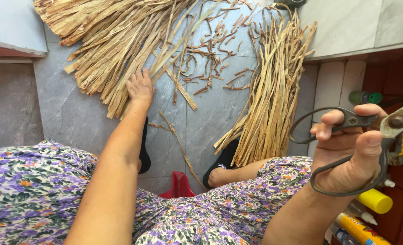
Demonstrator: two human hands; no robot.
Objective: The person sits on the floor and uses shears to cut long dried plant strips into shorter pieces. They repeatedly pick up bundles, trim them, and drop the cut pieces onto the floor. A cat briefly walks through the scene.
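My left hand point(140, 87) reaches down to the grey tile floor and rests on the lower edge of a big pile of dry tan plant strips point(115, 43). Its fingers lie flat on the strips, not closed around any. My right hand point(349, 152) is raised near the camera and grips large dark metal scissors point(369, 131) by their loop handles; the rusty pivot and blades run off the right edge. A second bundle of long trimmed strips point(269, 95) lies to the right, ending by my right foot.
Short curled offcuts point(210, 56) are scattered between the two piles. A red stool point(179, 186) shows between my knees. Yellow bottles point(375, 200) and a green-capped container point(364, 97) stand at the right, by a white step. My flowered dress fills the bottom.
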